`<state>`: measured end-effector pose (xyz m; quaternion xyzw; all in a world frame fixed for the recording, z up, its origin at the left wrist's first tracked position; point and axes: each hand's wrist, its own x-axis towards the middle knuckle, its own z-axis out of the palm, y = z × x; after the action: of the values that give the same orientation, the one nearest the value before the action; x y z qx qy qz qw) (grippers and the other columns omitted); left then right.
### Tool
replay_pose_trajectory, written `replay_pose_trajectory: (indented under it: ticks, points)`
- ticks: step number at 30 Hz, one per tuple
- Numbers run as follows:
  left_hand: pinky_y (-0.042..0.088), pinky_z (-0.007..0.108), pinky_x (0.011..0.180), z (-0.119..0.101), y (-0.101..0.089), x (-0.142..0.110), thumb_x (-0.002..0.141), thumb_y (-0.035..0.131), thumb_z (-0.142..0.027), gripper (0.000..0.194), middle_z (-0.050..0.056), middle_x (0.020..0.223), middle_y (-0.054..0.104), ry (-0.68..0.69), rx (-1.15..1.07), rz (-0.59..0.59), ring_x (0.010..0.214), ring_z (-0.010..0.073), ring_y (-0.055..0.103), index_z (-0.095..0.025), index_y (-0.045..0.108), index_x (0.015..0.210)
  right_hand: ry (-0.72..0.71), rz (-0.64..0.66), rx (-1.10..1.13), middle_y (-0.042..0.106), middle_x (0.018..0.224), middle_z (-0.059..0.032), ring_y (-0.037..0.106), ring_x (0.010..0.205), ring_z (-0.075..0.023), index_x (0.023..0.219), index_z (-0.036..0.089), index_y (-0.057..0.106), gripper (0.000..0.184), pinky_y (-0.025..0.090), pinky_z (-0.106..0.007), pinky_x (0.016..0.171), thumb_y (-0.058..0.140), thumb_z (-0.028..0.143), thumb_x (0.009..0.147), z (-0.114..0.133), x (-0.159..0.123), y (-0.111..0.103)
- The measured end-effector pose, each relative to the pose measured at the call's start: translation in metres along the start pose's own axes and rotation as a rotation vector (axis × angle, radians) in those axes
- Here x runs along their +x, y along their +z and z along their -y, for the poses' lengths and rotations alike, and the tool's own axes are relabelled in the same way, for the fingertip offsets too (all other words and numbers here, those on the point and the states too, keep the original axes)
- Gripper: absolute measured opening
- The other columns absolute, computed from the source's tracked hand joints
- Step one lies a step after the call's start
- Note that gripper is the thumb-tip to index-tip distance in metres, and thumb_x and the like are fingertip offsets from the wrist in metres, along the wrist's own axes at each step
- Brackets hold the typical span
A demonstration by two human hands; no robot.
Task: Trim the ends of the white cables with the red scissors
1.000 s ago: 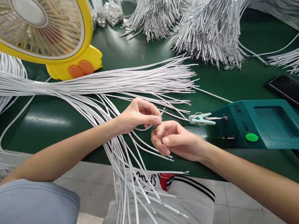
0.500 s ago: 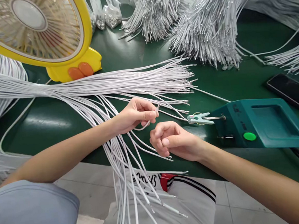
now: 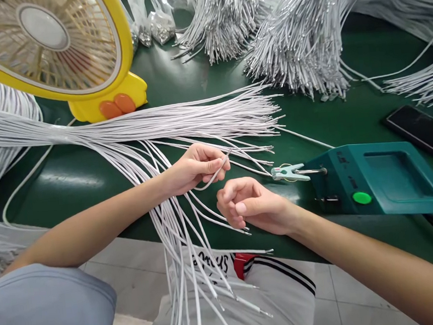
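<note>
My left hand [image 3: 205,168] pinches a thin white wire [image 3: 217,171] between thumb and fingers, its bare tip pointing up and to the right. Just below and to the right, my right hand [image 3: 248,202] is curled, thumb resting by the bent fingers; what lies inside them, if anything, is hidden. Under my left wrist runs a bunch of white wires [image 3: 173,237], whose ends hang over the table edge onto my lap. Behind the hands a thicker wire bundle [image 3: 197,116] lies across the table [image 3: 178,69], cut ends to the right.
A green device [image 3: 380,178] with a pale clip [image 3: 291,172] on a metal rod stands right of my hands. The dark phone-like slab [image 3: 422,137] lies behind it. A yellow fan [image 3: 129,91] stands left; grey wire bundles [image 3: 301,49] and small bags of metal parts [image 3: 162,25] lie behind.
The wire in my left hand has shifted, so more of its length now shows across the fingertips. My right hand has hardly moved.
</note>
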<state>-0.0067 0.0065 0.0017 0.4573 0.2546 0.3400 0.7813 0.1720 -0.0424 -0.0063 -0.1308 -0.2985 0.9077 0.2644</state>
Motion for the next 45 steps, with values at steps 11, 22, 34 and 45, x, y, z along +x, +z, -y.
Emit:
replay_pose_trajectory:
  ticks: [11, 22, 34, 45]
  points:
    - [0.044, 0.022, 0.052, -0.015, 0.027, -0.022, 0.078, 0.068, -0.025, 0.014, 0.008, 0.061, 0.065, 0.308, 0.673, 0.310, 0.052, 0.0103, 0.054, -0.015, 0.071, 0.068, -0.119, -0.416, -0.031, 0.055, 0.071, -0.0014, 0.051, 0.059, -0.0083, 0.082, 0.014, 0.065, 0.018, 0.039, -0.019, 0.047, 0.049, 0.021, 0.079, 0.007, 0.004, 0.005]
    - [0.043, 0.022, 0.052, -0.005, 0.023, -0.023, 0.082, 0.060, -0.020, 0.011, 0.004, 0.059, 0.065, 0.905, 1.217, -0.076, 0.053, 0.0111, 0.056, -0.016, 0.067, 0.074, -0.383, -0.002, -1.425, 0.066, 0.104, -0.0108, 0.058, 0.098, -0.0183, 0.098, 0.014, 0.065, 0.019, 0.050, -0.033, 0.084, 0.050, 0.020, 0.087, -0.016, -0.001, 0.008]
    - [0.046, 0.029, 0.072, 0.005, -0.013, 0.001, 0.085, 0.039, 0.000, 0.032, 0.007, 0.092, 0.064, 0.496, 1.919, 0.016, 0.084, 0.0178, 0.056, -0.014, 0.066, 0.095, -0.345, 0.111, -1.642, 0.069, 0.107, -0.0058, 0.061, 0.094, -0.0168, 0.098, 0.016, 0.066, 0.024, 0.052, -0.030, 0.080, 0.047, 0.012, 0.085, -0.018, 0.000, 0.013]
    - [0.044, 0.019, 0.052, -0.003, 0.024, -0.020, 0.086, 0.055, -0.019, 0.014, 0.005, 0.074, 0.061, 0.611, 1.195, 0.176, 0.058, 0.0091, 0.054, -0.014, 0.068, 0.084, -0.325, 0.048, -1.749, 0.071, 0.089, -0.0060, 0.062, 0.084, -0.0183, 0.089, 0.015, 0.067, 0.020, 0.050, -0.030, 0.072, 0.048, 0.016, 0.083, -0.023, 0.000, 0.012]
